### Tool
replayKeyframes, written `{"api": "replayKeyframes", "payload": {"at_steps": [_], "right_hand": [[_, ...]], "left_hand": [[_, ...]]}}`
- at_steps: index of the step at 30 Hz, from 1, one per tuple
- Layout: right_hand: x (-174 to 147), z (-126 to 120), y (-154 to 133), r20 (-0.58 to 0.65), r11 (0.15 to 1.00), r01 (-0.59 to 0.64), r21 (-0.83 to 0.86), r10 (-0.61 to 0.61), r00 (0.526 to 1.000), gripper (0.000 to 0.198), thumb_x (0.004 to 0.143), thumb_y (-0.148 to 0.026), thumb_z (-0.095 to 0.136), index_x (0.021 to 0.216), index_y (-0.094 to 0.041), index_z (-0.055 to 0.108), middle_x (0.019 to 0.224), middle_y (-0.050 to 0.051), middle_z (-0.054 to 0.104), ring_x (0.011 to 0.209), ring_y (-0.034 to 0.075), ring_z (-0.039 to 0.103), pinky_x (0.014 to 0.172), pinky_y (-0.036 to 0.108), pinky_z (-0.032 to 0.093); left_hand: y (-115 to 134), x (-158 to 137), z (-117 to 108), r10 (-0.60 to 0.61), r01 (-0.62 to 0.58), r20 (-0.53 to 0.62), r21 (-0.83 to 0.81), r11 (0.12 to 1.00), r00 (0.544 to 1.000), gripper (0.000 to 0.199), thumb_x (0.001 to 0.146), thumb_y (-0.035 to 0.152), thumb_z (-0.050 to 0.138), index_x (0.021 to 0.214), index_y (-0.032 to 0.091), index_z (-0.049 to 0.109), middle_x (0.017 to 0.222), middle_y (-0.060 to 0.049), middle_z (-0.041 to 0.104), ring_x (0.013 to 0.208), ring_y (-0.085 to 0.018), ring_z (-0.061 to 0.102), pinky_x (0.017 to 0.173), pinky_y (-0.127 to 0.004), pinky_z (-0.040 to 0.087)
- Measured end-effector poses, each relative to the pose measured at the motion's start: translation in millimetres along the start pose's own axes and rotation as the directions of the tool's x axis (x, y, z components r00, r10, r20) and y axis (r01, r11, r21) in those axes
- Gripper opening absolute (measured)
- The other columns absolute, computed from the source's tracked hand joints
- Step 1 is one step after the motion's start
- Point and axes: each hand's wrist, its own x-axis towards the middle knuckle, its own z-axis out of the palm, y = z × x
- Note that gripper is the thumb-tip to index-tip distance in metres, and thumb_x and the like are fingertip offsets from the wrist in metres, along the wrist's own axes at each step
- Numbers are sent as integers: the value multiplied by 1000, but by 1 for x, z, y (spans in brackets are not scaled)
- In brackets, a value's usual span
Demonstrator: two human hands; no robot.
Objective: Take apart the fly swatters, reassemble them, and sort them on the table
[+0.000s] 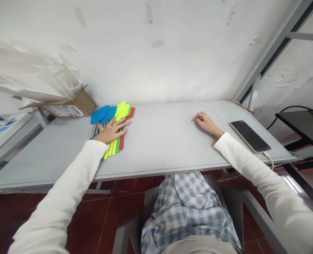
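Note:
Blue, yellow, green and red flat-headed tools [122, 112] lie side by side in a row on the left of the grey table. Each seems to have a broad flat head, a metal shaft and a coloured handle; they look like small spatulas or fly swatters. My left hand [111, 131] rests palm down across their shafts, fingers spread, covering part of them. Away to the right, my right hand [206, 122] lies on the tabletop with its fingers loosely curled in. Nothing shows in it. A phone [250, 135] with a white cable lies to its right.
An opened cardboard box [69, 106] with white plastic stands at the back left. The table [159, 141] meets a white wall [172, 63] behind. A metal frame [275, 46] rises at the right, and a white tray [3, 132] sits far left.

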Motion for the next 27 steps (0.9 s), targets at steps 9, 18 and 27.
{"api": "replayKeyframes", "payload": {"at_steps": [9, 18, 27], "right_hand": [[0, 1, -1, 17, 999, 28, -23, -27, 999, 23, 84, -19, 44, 85, -18, 67, 89, 6, 52, 85, 19, 53, 85, 35, 46], [8, 1, 0, -90, 956, 72, -285, -102, 991, 27, 84, -13, 39, 93, -14, 65, 104, 16, 53, 100, 27, 52, 94, 42, 42], [34, 9, 18, -14, 903, -43, -427, 41, 999, 42, 87, -16, 37, 123, -7, 56, 125, 24, 54, 111, 34, 52, 98, 49, 40]], "left_hand": [[-25, -1, 0, 49, -49, 8, 21, 999, 999, 58, 94, 59, 26, 149, 43, 30, 162, 3, 16, 148, -41, 7, 106, -76, 0], [56, -31, -4, 205, -174, -110, 241, 955, 973, 52, 94, 43, 34, 144, 32, 45, 158, -1, 30, 146, -35, 21, 115, -63, -2], [166, 58, 24, 270, -282, -173, -47, 958, 947, 52, 94, 35, 38, 141, 14, 44, 157, -11, 32, 144, -25, 28, 118, -43, 20]]}}
